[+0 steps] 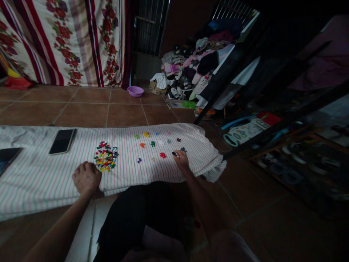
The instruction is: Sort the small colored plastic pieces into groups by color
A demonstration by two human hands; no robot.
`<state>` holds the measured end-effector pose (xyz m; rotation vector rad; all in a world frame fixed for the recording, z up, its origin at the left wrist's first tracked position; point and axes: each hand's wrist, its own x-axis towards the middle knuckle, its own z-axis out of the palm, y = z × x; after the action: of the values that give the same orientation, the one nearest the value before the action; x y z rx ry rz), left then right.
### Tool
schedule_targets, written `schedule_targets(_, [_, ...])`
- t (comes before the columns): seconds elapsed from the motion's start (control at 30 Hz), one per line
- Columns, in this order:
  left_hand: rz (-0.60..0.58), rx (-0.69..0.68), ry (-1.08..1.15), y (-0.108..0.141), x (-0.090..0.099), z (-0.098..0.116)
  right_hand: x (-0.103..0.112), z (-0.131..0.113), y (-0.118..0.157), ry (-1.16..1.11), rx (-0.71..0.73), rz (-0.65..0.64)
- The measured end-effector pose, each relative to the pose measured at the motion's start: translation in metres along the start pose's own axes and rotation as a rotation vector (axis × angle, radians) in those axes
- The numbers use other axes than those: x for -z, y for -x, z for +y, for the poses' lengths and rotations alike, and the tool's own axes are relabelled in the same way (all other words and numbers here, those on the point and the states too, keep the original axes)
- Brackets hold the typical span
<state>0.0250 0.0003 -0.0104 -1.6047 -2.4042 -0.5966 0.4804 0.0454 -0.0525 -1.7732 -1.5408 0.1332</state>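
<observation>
A mixed pile of tiny coloured plastic pieces (105,157), like small toy blocks, lies on the striped cloth (125,174). My left hand (86,177) rests on the cloth just left of the pile, knuckles up and fingers curled in. To the right, my right hand (181,159) has its fingers pinched together at a small black cluster (175,154); the fingertips partly hide what they hold. Around it lie little single-colour groups: red pieces (163,155), dark green pieces (153,144), orange pieces (142,145), yellow pieces (146,134), purple pieces (139,160) and dark grey pieces (183,149).
A phone (62,142) lies left of the pile, and another dark device (9,158) is at the far left. Beyond the cloth, a purple basin (135,91) stands on the tiled floor near a heap of clothes (191,69). A dark metal post rises at the right.
</observation>
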Motion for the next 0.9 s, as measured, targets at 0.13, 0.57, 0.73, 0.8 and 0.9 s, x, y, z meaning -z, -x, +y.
schedule_targets(0.13, [-0.014, 0.003, 0.012, -0.001, 0.0, -0.001, 0.004, -0.007, 0.004, 0.022, 0.004, 0.071])
schedule_targets(0.57, [-0.021, 0.02, 0.069, -0.002, -0.003, -0.002, -0.03, -0.128, -0.01, -0.123, 0.27, -0.025])
schedule_targets(0.73, [-0.009, -0.021, 0.024, -0.002, -0.007, -0.005, -0.074, -0.185, 0.007, -0.18, 0.388, -0.29])
schedule_targets(0.8, [-0.003, -0.024, 0.022, -0.002, -0.008, -0.005, -0.09, -0.204, 0.014, -0.159, 0.421, -0.39])
schedule_targets(0.9, [-0.001, -0.03, 0.041, -0.002, -0.009, -0.006, -0.11, -0.228, 0.022, -0.118, 0.447, -0.532])
